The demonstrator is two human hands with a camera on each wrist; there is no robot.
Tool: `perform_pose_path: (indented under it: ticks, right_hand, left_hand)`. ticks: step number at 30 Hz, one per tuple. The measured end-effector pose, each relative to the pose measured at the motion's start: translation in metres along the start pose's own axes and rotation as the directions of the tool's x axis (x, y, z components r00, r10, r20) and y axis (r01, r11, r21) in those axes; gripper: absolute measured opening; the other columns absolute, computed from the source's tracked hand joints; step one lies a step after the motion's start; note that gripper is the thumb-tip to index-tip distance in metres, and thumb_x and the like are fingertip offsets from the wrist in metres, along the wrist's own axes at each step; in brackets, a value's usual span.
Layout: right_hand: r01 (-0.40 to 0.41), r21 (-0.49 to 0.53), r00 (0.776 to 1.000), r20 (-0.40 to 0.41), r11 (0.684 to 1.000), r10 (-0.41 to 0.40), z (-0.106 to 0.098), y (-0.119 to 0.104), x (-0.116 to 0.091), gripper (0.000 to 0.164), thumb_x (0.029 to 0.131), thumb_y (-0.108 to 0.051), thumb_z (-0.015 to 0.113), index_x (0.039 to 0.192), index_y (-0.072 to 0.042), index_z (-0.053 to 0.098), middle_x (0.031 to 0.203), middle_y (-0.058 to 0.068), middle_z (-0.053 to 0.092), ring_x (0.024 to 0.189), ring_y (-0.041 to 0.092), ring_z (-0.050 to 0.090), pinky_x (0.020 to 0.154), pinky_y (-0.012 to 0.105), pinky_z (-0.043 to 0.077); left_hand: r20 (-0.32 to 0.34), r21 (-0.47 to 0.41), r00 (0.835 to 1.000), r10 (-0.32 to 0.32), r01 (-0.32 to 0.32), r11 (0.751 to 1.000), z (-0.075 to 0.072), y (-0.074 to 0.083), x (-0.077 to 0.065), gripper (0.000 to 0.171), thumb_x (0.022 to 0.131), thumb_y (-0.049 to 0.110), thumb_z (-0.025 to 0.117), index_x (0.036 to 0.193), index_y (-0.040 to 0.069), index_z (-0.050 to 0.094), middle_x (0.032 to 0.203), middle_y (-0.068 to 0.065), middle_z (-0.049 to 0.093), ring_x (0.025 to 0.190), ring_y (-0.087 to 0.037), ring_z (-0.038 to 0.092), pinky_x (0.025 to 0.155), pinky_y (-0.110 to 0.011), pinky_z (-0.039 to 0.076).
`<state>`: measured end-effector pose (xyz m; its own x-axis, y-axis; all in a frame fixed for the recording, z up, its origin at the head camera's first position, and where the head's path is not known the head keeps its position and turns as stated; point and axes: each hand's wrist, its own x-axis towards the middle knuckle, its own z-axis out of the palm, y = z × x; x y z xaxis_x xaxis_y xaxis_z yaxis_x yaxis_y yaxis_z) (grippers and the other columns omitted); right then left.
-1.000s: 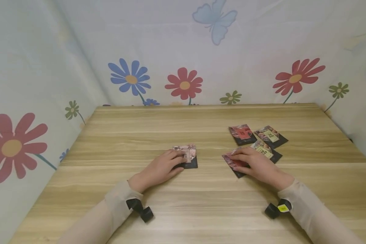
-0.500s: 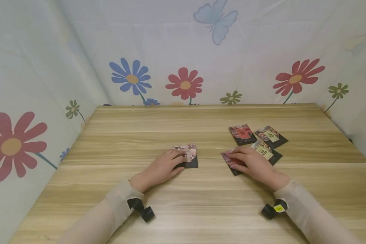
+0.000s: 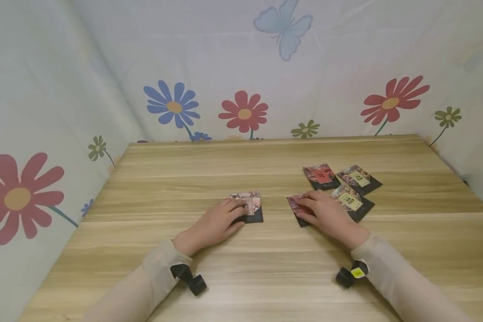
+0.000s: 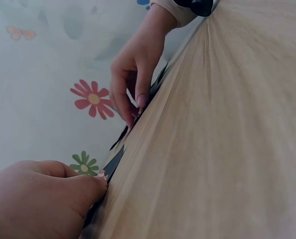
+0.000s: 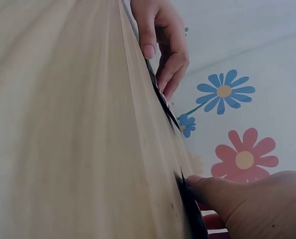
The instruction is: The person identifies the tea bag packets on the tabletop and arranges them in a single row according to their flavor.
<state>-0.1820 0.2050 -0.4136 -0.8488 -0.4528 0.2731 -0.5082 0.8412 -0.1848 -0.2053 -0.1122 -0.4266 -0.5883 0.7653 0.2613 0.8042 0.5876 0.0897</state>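
Red packet (image 3: 295,208), right of the frame's centre, pinched in the fingers of the right hand (image 3: 329,215): looks thin, probably light and easily creased, so best held by opposite edges; left hand (image 3: 214,222) on pink packet (image 3: 256,206), cannot tell whether gripping.

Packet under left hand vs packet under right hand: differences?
Print: the left packet shows pale pink; the right packet is deeper red.
Angle: the left packet sits nearly square to the table's far edge; the right packet is turned askew.
Neighbours: the left packet lies off by itself; the right packet is close to a yellow-label packet.
Shared: both have a dark near band and are partly hidden by hands.
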Motion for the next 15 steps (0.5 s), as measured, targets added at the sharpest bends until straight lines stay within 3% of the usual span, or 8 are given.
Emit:
perform_pose_path:
  ticks: [15]
  right_hand:
    - [-0.045, -0.03, 0.998, 0.041, 0.999, 0.046, 0.006, -0.02, 0.021, 0.039, 0.091, -0.031, 0.065, 0.121, -0.005, 0.066, 0.114, 0.013, 0.063, 0.105, 0.028, 0.059, 0.09, 0.044, 0.054]
  left_hand:
    - [0.012, 0.02, 1.0, -0.011, 0.011, 1.0, -0.003, 0.003, 0.001, 0.03, 0.096, 0.029, 0.057, 0.122, 0.014, 0.062, 0.134, -0.008, 0.057, 0.124, -0.026, 0.054, 0.11, -0.04, 0.043]
